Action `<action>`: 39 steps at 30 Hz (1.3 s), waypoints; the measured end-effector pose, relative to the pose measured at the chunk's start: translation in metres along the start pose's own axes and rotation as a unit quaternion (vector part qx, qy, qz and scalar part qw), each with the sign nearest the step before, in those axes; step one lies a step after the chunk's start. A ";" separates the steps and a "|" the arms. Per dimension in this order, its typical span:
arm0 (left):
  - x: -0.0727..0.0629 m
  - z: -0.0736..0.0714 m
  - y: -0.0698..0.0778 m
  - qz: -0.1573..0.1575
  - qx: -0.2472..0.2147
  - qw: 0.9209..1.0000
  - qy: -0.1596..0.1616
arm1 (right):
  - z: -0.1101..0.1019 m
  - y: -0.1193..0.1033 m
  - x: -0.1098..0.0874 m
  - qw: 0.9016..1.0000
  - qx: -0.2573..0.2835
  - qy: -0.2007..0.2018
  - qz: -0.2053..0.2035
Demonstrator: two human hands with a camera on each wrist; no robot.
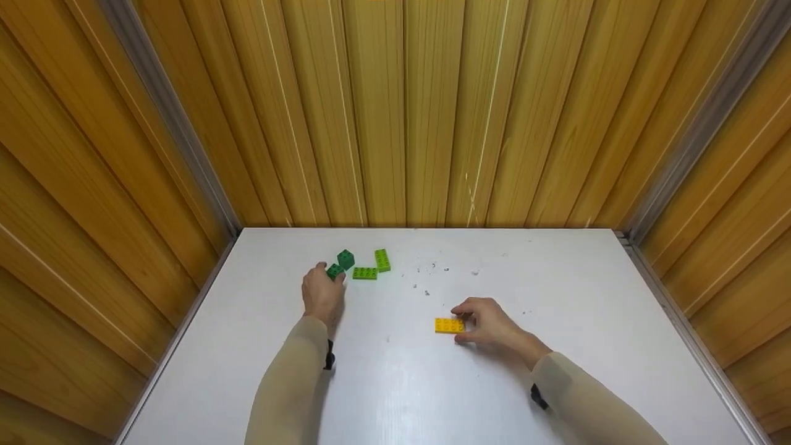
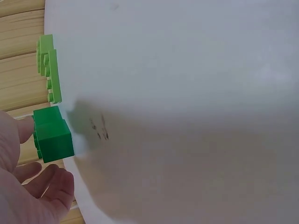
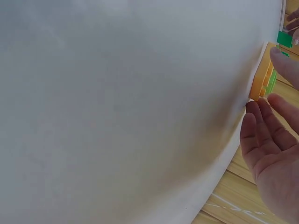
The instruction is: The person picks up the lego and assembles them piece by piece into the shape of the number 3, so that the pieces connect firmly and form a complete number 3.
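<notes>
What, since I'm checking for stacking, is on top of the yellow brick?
The yellow brick shows only its own studs on top, no other brick. The right hand is by its right end; the underside, facing the table, is hidden.

A green block [image 2: 55, 142] sits between the left hand [image 2: 21, 198]'s thumb and fingers. Beyond the thumb, two lime blocks [image 2: 54, 77] lie on the white table [image 2: 187, 56].

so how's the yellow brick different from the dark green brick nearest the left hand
The yellow brick is long and low, while the dark green brick is short and blocky. The yellow brick lies roughly straight across the table; the dark green brick is angled. Both have studded tops.
</notes>
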State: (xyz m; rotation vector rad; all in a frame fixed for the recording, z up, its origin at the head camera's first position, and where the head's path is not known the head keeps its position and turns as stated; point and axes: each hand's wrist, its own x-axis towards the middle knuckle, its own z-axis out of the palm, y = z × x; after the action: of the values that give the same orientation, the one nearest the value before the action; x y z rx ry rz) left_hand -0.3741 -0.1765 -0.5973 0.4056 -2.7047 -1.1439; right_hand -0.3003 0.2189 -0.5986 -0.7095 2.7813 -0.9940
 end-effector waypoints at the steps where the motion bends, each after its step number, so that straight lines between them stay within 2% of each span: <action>1: 0.001 0.001 -0.001 0.000 0.000 1.000 0.000 | 0.000 0.000 0.000 1.000 0.002 0.000 0.005; 8: 0.006 0.004 -0.005 -0.025 -0.006 1.000 -0.004 | 0.001 -0.004 -0.001 0.998 0.021 -0.006 0.053; 16: 0.007 0.002 -0.009 -0.029 -0.013 0.999 -0.006 | 0.001 -0.006 0.002 0.998 0.014 -0.007 0.067; 23: 0.004 0.000 -0.012 -0.019 -0.023 0.999 -0.014 | 0.003 -0.007 0.004 0.999 -0.004 -0.005 0.043; 29: 0.003 0.001 -0.014 -0.015 -0.011 1.000 -0.003 | 0.004 -0.008 0.006 0.999 -0.010 -0.006 0.043; 35: 0.004 0.002 -0.016 0.004 -0.009 1.000 0.001 | 0.005 -0.006 0.006 1.000 -0.014 -0.003 0.027; 39: 0.002 0.003 -0.017 0.000 -0.014 1.000 -0.002 | 0.005 -0.006 0.006 1.000 -0.015 -0.003 0.026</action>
State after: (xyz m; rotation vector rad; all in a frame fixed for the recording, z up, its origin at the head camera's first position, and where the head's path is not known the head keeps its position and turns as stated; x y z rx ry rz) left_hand -0.3737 -0.1869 -0.6117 0.3990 -2.6876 -1.1826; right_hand -0.3018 0.2091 -0.5986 -0.6385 2.8000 -0.9410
